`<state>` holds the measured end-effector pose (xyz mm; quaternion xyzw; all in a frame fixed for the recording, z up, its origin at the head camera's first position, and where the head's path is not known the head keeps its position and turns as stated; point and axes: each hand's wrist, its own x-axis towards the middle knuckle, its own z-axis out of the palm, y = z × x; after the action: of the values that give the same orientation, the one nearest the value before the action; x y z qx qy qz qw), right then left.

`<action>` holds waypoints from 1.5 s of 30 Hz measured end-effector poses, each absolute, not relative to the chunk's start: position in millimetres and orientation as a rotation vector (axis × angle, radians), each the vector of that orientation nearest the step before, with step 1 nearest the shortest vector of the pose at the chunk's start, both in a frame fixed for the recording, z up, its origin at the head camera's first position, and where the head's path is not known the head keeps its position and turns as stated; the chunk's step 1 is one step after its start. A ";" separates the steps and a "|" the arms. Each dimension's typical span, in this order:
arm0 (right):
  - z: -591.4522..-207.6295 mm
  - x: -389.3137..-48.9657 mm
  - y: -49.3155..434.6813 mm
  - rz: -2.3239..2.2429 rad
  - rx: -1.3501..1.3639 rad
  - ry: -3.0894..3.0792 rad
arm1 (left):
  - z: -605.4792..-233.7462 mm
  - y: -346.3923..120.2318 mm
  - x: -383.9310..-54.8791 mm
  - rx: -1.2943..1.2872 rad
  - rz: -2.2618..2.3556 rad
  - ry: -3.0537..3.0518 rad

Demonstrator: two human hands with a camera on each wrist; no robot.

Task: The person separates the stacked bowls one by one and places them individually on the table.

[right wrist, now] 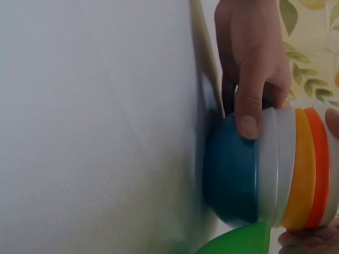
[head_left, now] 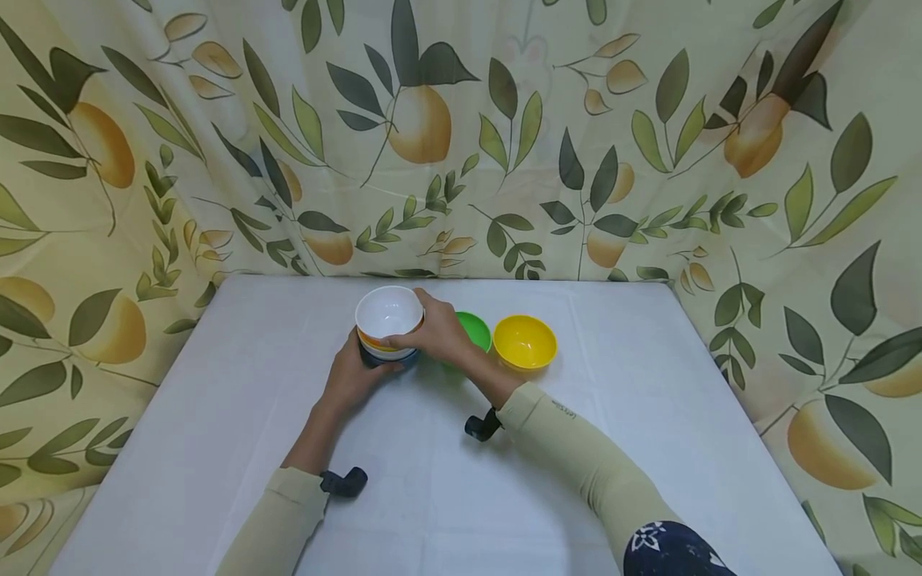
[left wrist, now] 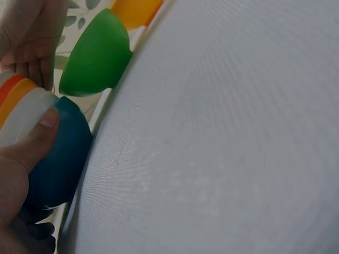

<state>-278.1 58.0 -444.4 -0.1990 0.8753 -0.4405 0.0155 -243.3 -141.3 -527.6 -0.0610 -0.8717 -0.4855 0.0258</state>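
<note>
A nested stack of bowls stands towards the back of the table, left of centre. Its lowest one is a dark blue bowl (right wrist: 230, 174), with white, yellow and orange bowls inside it and a white bowl (head_left: 389, 310) on top. My left hand (head_left: 351, 378) grips the blue bowl at the side, its thumb (left wrist: 42, 132) lying along the blue wall. At the top, my right hand (head_left: 441, 330) holds the white bowl by its right side. A green bowl (head_left: 475, 328) stands just right of the stack, partly hidden by the right hand. Beside it is a yellow bowl (head_left: 524, 340).
A white cloth (head_left: 432, 480) covers the table. Behind and at both sides hangs a curtain (head_left: 504, 160) printed with leaves and orange fruit. The right forearm (head_left: 576, 448) reaches across in front of the yellow bowl.
</note>
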 end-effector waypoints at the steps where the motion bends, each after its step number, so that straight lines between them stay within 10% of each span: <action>1: -444.4 -278.4 57.8 -1.366 -0.617 2.726 | -527.1 -141.2 -243.5 -0.185 -1.498 -2.696; 45: -434.7 -277.6 55.1 -1.402 -0.559 2.734 | -527.8 -141.4 -244.0 -0.166 -1.522 -2.718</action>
<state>-277.6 55.1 -434.7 -0.1791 0.8754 -0.4489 0.0095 -244.0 -141.4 -527.8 -0.0531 -0.8712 -0.4879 0.0109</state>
